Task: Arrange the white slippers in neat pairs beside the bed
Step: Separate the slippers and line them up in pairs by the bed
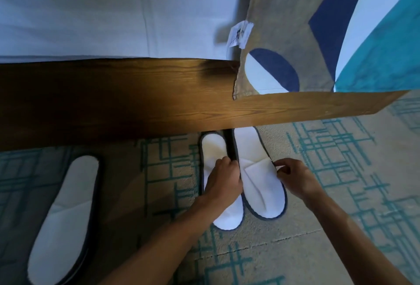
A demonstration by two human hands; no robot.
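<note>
Two white slippers with dark trim lie side by side on the carpet, heels against the wooden bed frame (136, 107). The left slipper (212, 148) is partly under my left hand (223, 179), whose fingers curl over its inner edge. My right hand (293, 176) pinches the outer rim of the right slipper (261, 184) near its toe cover. Another white slipper (63, 214) lies alone in shadow at the lower left, angled away from the pair.
The bed's white sheet (102, 11) fills the top left. A patterned bedspread (318, 34) with blue and teal shapes hangs over the frame at the right, with a white label (239, 34) on its edge. Beige carpet (329, 148) with teal lines covers the floor.
</note>
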